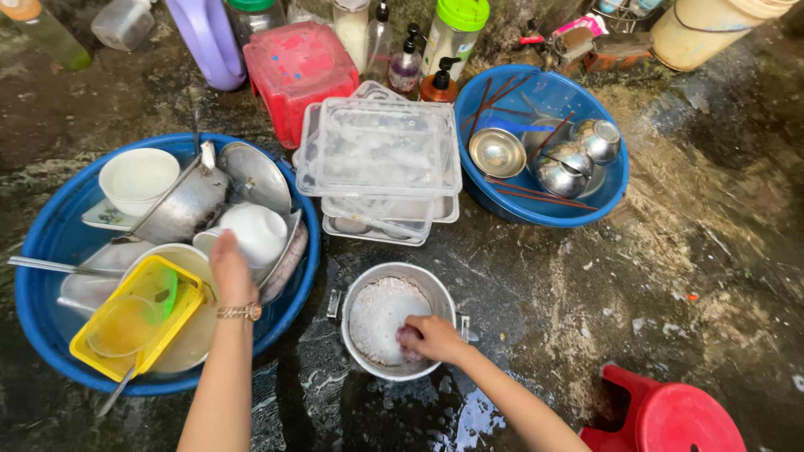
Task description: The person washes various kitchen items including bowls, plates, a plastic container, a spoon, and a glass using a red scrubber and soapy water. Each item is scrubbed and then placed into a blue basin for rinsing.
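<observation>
right hand (431,337) clenched on a purplish scrubber in the foamy round metal pot (399,320), left hand (231,269) grasping into the crammed blue plastic basin (50,243), so that tippy white ceramic cup (254,234) might slide off and crack.

Wet concrete floor (670,251), two blue basins (42,251), metal pot (356,335), red stool (678,418)

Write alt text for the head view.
Right hand presses a scrubber into a foamy metal pot on wet ground; left hand reaches into a blue basin of dirty dishes.
</observation>
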